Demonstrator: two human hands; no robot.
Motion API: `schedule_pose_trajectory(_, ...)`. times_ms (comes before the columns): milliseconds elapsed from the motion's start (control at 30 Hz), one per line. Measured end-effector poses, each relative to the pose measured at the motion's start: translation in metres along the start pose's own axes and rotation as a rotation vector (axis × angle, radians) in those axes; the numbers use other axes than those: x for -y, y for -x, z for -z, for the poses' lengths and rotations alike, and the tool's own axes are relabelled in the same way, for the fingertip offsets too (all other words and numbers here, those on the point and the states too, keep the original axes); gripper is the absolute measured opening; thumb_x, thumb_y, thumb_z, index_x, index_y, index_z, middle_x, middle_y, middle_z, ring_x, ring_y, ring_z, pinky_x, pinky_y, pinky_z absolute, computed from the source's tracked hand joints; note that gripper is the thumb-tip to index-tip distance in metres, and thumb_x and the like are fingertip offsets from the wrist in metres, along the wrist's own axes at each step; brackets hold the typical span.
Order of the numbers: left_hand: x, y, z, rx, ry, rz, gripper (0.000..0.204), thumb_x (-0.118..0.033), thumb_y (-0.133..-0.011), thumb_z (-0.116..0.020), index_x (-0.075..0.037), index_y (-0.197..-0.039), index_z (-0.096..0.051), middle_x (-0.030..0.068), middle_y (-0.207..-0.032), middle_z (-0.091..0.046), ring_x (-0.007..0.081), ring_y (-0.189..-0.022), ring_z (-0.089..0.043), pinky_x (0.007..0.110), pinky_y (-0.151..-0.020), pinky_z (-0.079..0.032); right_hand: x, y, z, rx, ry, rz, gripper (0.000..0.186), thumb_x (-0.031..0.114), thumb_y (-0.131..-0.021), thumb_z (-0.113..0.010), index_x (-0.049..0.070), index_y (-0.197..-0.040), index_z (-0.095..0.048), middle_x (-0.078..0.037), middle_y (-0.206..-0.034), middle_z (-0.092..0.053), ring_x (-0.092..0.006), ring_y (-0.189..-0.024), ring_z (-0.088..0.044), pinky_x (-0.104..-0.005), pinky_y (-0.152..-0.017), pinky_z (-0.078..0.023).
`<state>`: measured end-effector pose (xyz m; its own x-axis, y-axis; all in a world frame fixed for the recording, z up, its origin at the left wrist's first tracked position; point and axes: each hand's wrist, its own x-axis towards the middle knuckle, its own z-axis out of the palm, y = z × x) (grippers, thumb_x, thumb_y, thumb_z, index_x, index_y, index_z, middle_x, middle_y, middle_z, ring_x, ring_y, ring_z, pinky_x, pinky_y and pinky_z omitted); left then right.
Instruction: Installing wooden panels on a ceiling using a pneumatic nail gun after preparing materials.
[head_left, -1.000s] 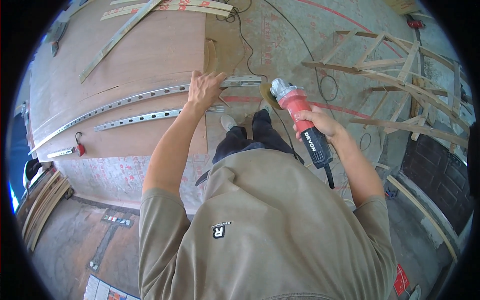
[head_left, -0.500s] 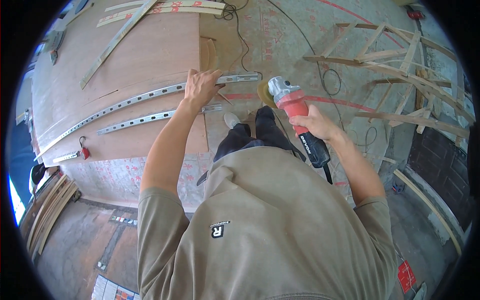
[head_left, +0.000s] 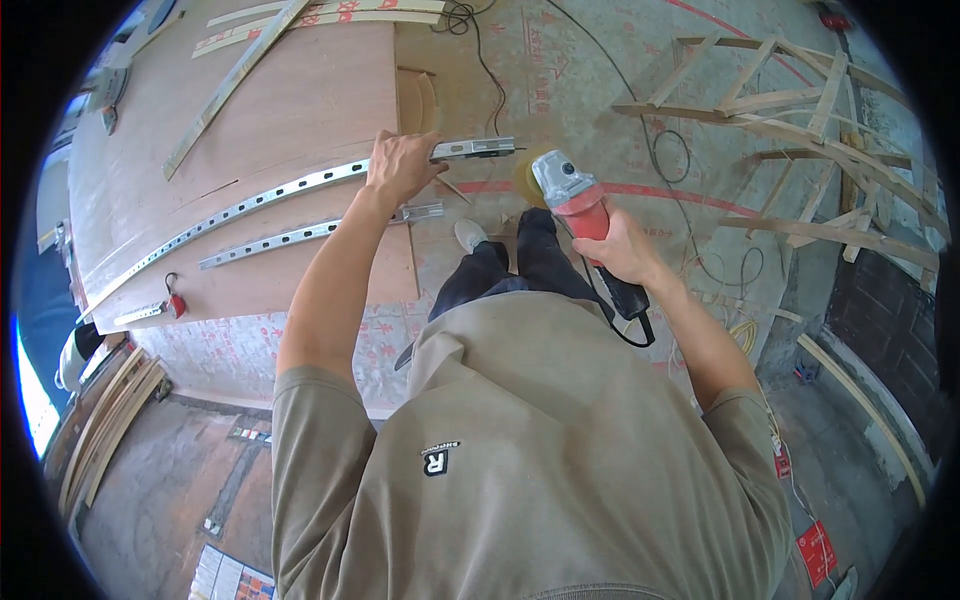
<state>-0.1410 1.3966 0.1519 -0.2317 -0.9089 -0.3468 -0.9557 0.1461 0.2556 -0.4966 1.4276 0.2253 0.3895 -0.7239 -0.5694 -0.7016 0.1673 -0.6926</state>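
My left hand (head_left: 402, 165) is closed around a long slotted metal channel (head_left: 270, 198) near its right end, which juts past the edge of the wooden board (head_left: 330, 90). In my right hand (head_left: 620, 245) is a red, black and silver angle grinder (head_left: 572, 190), gripped around its body. Its disc (head_left: 527, 180) is just below and right of the channel's end; contact cannot be made out. A shorter slotted channel (head_left: 290, 236) lies on the board below my left wrist.
Wooden strips (head_left: 240, 85) lie on the board's far part. A red tape measure (head_left: 175, 303) is at its near left. On the right stands a curved timber frame (head_left: 800, 125). A dark cable (head_left: 672, 160) loops over the floor. Several curved strips (head_left: 115, 430) are at lower left.
The channel's right end has rolled, showing more of its side. My right hand has shifted slightly left, and the grinder's black rear part has tipped more out of sight.
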Motion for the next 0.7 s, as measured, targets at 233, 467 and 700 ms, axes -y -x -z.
schedule_pose_trajectory(233,-0.005,-0.005,0.004,0.076,-0.071,0.056,0.025,-0.031,-0.088,-0.071,-0.019,-0.110,-0.072,0.0123,-0.087,-0.074,0.0291,-0.088,-0.071,0.043,-0.090,-0.045,-0.015,-0.008,-0.008,-0.119,0.004,0.142,0.067,0.025,-0.072,-0.078,0.001,-0.130,-0.053,-0.023,-0.117,-0.066,-0.0418,-0.108,-0.064,-0.0448,-0.093,-0.051)
schedule_pose_trajectory(467,-0.002,-0.009,0.002,0.083,-0.053,0.050,0.019,-0.023,-0.083,-0.068,-0.017,-0.101,-0.073,0.0131,-0.086,-0.074,0.0300,-0.087,-0.071,0.043,-0.088,-0.045,-0.039,-0.016,-0.014,-0.101,-0.019,0.150,0.068,0.025,-0.072,-0.079,0.000,-0.131,-0.053,-0.023,-0.117,-0.066,-0.0399,-0.108,-0.064,-0.0439,-0.094,-0.050)
schedule_pose_trajectory(700,-0.003,-0.006,0.002,0.047,-0.076,0.052,0.019,-0.022,-0.083,-0.067,-0.017,-0.101,-0.072,0.0134,-0.084,-0.073,0.0302,-0.086,-0.071,0.043,-0.087,-0.045,-0.047,-0.019,-0.011,-0.175,-0.123,0.228,0.068,0.024,-0.073,-0.078,0.001,-0.131,-0.051,-0.026,-0.114,-0.066,-0.0430,-0.107,-0.064,-0.0460,-0.093,-0.051)
